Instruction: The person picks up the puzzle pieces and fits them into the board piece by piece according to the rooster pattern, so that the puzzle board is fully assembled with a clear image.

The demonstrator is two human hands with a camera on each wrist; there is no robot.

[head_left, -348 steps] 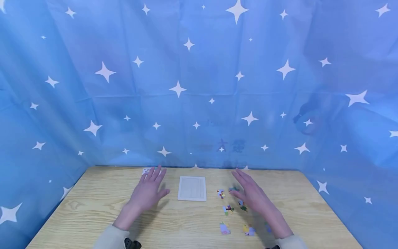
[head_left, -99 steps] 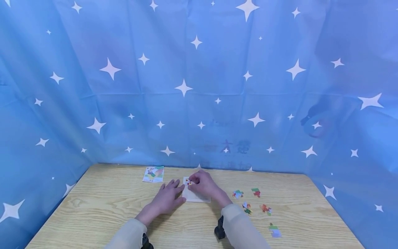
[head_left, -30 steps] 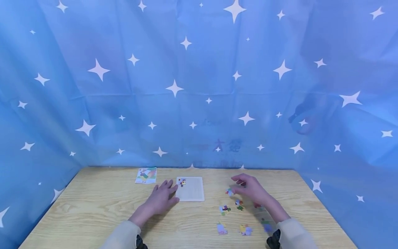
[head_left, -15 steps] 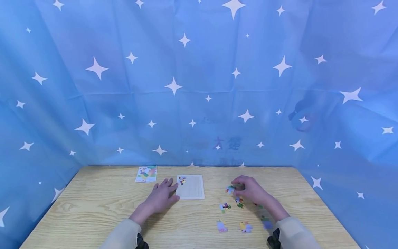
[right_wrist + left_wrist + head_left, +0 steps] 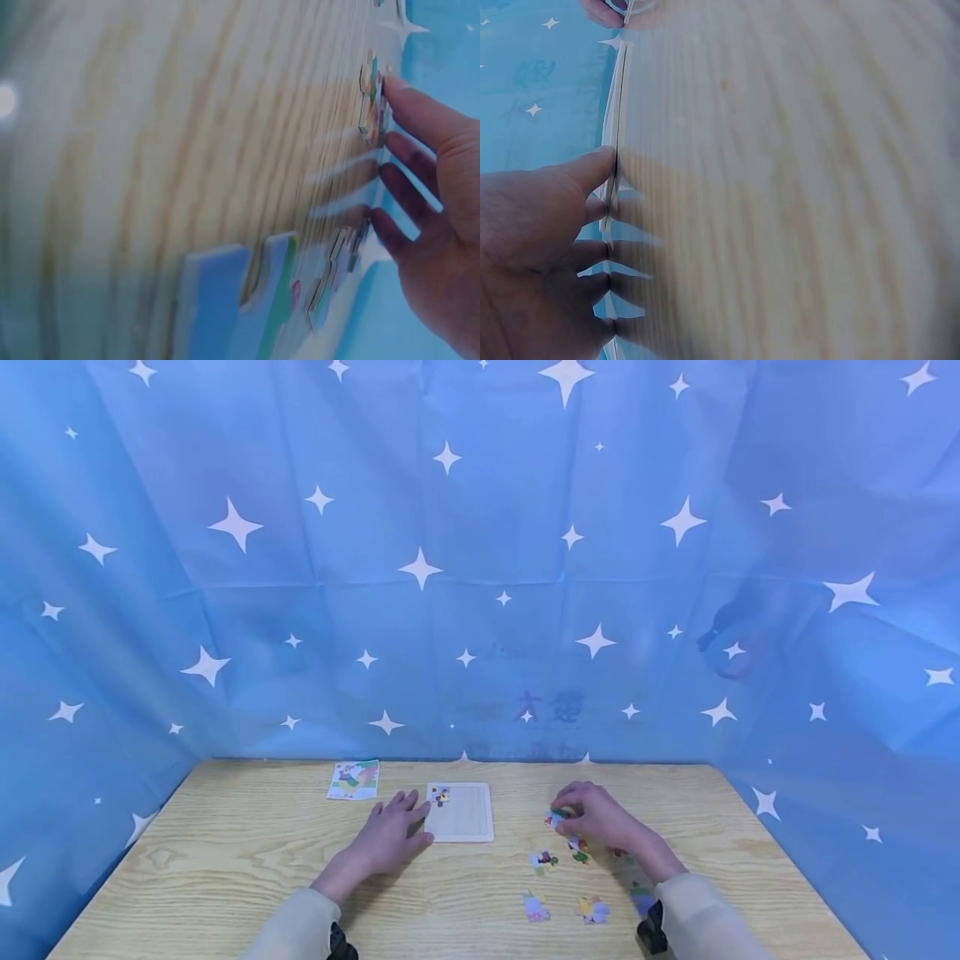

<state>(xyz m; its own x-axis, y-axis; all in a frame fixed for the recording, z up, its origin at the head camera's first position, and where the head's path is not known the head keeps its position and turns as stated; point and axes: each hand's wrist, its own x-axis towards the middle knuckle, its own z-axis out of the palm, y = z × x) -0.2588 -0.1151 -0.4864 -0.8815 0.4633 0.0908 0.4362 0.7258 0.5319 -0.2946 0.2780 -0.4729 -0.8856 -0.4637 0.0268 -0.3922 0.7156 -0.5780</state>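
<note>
My left hand (image 5: 384, 842) lies spread on the table, its fingertips and thumb at the left edge of a white square puzzle tray (image 5: 480, 837). One puzzle piece (image 5: 440, 795) sits in the tray's upper left corner. In the left wrist view, the thumb meets the edge of the tray (image 5: 612, 135). My right hand (image 5: 603, 818) is to the right of the tray, thumb and index finger pinching a colourful puzzle piece (image 5: 552, 818) at the table. In the right wrist view, that piece (image 5: 369, 101) shows between the thumb and index finger; the other fingers are spread.
A picture card (image 5: 353, 780) lies left of the tray at the back. Loose puzzle pieces lie nearer: a dark one (image 5: 543, 860), a lilac one (image 5: 536, 907), a yellow one (image 5: 593, 910) and others partly under the right arm. A blue starred curtain (image 5: 480, 568) surrounds the table.
The right hand has gone from setting a piece in the tray's corner to the loose pieces at the right, where its thumb and index finger have closed on one. The left hand stays by the tray.
</note>
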